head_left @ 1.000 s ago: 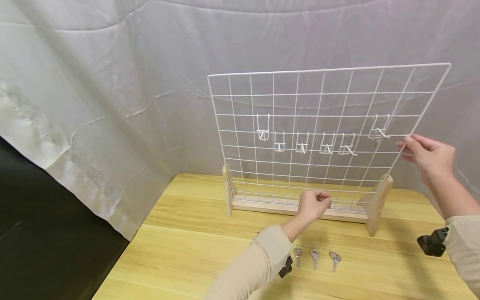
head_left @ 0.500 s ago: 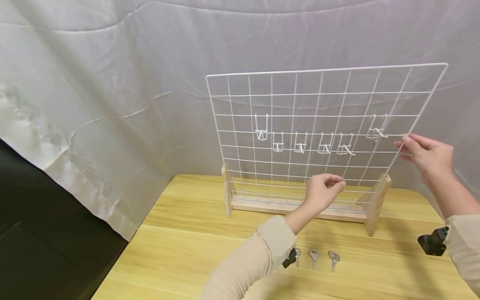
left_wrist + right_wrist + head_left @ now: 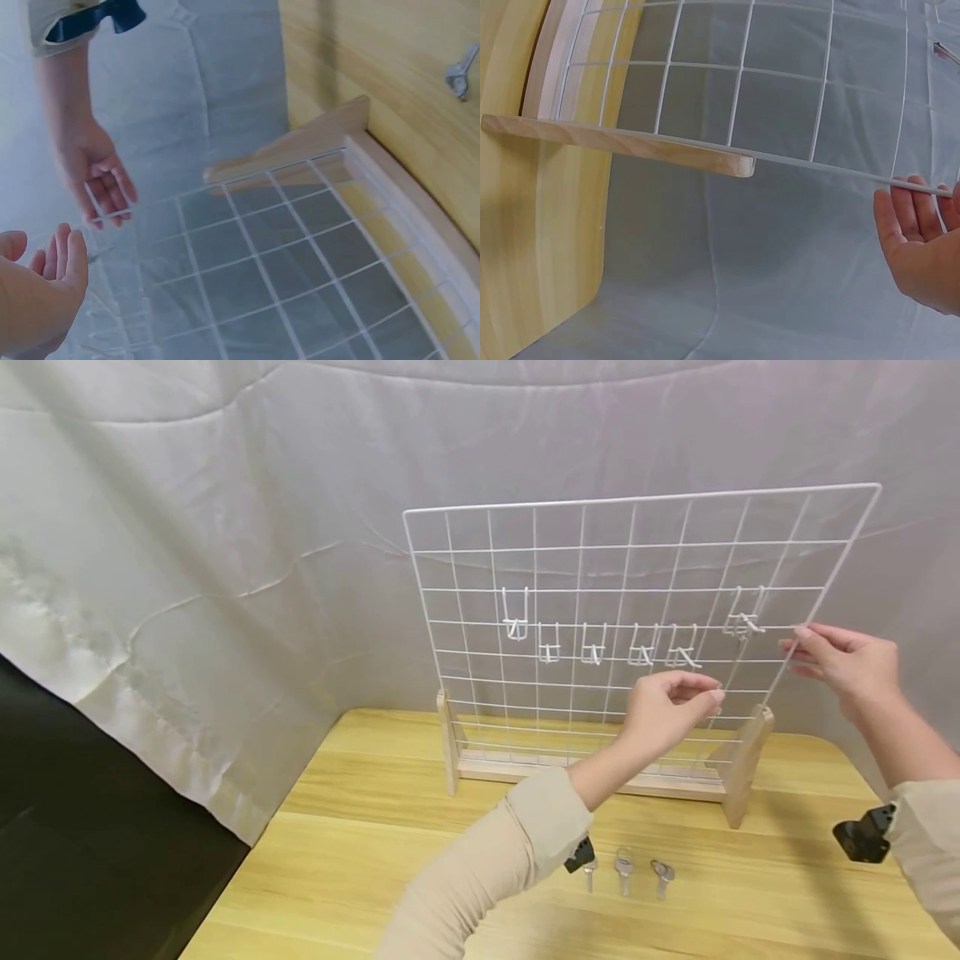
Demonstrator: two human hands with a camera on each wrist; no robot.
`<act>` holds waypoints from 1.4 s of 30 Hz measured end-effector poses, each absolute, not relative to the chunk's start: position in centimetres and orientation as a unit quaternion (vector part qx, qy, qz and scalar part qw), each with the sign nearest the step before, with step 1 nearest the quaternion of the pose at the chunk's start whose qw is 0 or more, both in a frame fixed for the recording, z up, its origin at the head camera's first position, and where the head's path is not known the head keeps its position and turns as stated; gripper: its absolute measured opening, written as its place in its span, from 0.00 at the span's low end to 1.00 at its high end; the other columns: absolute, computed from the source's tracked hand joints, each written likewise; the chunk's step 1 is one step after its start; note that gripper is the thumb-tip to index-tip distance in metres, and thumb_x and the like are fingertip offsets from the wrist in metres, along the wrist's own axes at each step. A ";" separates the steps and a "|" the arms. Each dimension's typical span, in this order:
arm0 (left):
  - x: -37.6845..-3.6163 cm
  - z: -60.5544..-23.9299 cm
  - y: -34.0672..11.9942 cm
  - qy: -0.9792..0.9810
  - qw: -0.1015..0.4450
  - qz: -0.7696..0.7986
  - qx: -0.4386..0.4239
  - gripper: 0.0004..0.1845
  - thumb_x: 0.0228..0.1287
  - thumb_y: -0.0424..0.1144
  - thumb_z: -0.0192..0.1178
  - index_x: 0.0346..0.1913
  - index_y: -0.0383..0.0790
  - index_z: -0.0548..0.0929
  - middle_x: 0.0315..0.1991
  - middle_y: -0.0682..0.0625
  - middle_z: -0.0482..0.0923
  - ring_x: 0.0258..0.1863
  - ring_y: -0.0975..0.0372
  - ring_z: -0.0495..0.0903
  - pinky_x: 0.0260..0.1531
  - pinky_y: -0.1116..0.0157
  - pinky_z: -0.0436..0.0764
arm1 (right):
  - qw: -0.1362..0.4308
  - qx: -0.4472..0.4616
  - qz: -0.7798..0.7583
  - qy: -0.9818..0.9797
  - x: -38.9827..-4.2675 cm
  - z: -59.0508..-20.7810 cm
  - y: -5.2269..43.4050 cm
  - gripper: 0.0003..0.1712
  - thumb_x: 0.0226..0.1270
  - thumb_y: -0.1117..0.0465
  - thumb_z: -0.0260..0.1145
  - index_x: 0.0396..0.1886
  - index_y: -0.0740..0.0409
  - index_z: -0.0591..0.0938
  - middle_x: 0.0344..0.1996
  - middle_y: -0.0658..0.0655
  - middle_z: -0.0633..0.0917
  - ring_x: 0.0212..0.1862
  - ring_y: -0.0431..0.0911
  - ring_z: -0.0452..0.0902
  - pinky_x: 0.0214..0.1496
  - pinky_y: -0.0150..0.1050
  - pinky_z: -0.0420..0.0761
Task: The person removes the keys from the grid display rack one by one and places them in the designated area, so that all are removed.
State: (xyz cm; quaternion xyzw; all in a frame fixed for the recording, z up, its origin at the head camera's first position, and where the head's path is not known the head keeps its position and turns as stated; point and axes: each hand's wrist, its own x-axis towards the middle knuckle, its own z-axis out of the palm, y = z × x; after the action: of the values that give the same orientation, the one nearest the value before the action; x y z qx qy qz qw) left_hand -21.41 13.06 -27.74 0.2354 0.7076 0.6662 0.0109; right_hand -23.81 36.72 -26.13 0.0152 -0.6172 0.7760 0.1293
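The key (image 3: 716,708), if that is what the small dark thing at the fingertips is, is pinched in the left hand (image 3: 667,706), whose fingers curl in toward the thumb just in front of the wire grid (image 3: 600,568), below the row of white hooks (image 3: 678,653); it is too small to be sure of, and the left wrist view shows only the hand's edge. The right hand (image 3: 847,662) has its fingers nearly straight, lightly holding the grid's right edge wire between fingertips and thumb, steadying it. The grid stands upright in a wooden base (image 3: 738,768) at the far side of the table (image 3: 375,860). A likely slip, in my judgement, is the key missing the short hook and dropping behind the base, since the pinch is small and the hooks sit close together; a push on the wires could also rock the grid if the right hand's light hold gives. Three more keys (image 3: 622,870) lie near the front of the table beside the left sleeve, well apart from the grid. A grey cloth (image 3: 225,527) hangs behind everything, and nothing stands between the left hand and the hooks.
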 end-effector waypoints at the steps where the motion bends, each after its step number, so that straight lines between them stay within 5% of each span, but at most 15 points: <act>1: -21.4 -27.4 13.1 0.712 0.008 0.661 0.238 0.08 0.59 0.34 0.62 0.39 0.33 0.84 0.33 0.43 0.86 0.21 0.78 0.75 0.25 0.79 0.79 | 0.128 0.018 0.776 -0.617 -23.8 -26.1 36.7 0.09 0.60 0.66 0.63 0.25 0.50 0.86 0.19 0.48 0.87 0.26 0.36 0.84 0.26 0.27 0.83; 17: -22.3 -22.9 14.5 0.751 -0.081 0.631 0.180 0.12 0.54 0.36 0.65 0.42 0.39 0.84 0.33 0.51 0.86 0.25 0.77 0.80 0.25 0.85 0.76 | 0.124 0.019 0.770 -0.626 -23.8 -26.1 36.8 0.07 0.59 0.65 0.65 0.25 0.50 0.85 0.20 0.47 0.87 0.26 0.35 0.84 0.27 0.27 0.82; 42: -22.7 -22.5 17.3 0.780 -0.121 0.606 0.100 0.14 0.50 0.36 0.69 0.42 0.42 0.84 0.37 0.55 0.85 0.32 0.74 0.81 0.28 0.86 0.74 | 0.144 0.016 0.742 -0.654 -24.2 -25.5 36.7 0.11 0.60 0.65 0.63 0.22 0.50 0.86 0.18 0.46 0.86 0.23 0.35 0.83 0.26 0.25 0.82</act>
State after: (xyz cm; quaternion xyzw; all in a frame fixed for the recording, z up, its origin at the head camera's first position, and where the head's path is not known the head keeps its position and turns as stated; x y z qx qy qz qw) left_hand -22.70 17.33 -22.46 0.0999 0.7798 0.6059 -0.1213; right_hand -24.23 36.74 -25.52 0.0163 -0.6540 0.7424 0.1441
